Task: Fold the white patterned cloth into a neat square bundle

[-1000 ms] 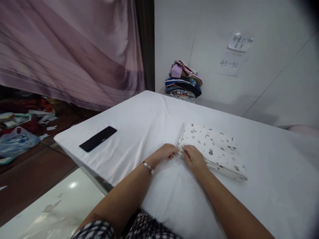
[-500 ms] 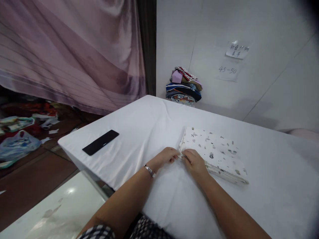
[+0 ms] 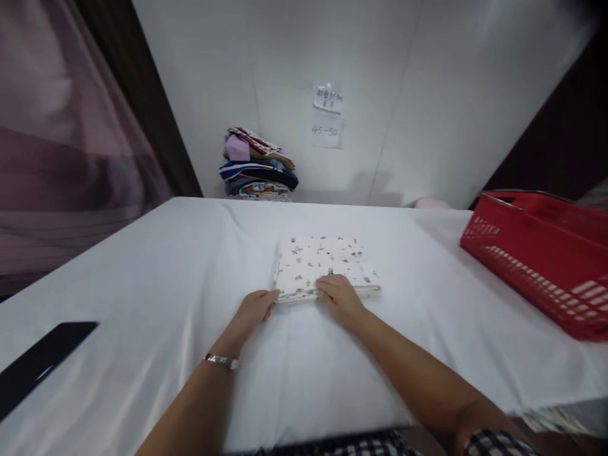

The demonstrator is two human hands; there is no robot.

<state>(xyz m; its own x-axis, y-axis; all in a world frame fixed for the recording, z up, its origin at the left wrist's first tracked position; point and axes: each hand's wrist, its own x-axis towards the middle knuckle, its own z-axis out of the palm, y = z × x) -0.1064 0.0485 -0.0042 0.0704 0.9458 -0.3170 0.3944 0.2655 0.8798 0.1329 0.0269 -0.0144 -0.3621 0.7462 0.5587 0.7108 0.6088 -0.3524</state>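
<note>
A folded white cloth [image 3: 323, 259] with a small scattered print lies flat on the white-covered table [image 3: 304, 367]. At its near left corner, my left hand [image 3: 259, 306], with a silver bracelet at the wrist, is closed on the edge with thumb and fingers. My right hand [image 3: 341, 297] rests on top at the near edge, right of the left hand, its fingers stretched out over the fabric. The layered fold shows along the front side between both hands.
On the right stands a red plastic basket [image 3: 532, 253] with a metal handle. A dark flat object [image 3: 45, 361] lies at the left. Stacked folded fabrics [image 3: 259, 166] stand by the wall beyond the table, near two paper notes [image 3: 327, 117]. A pink curtain [image 3: 61, 152] hangs left.
The view has swung right, bringing in the red basket. The cloth now sits squarer to me. My right hand has moved away from my left, along the near edge.
</note>
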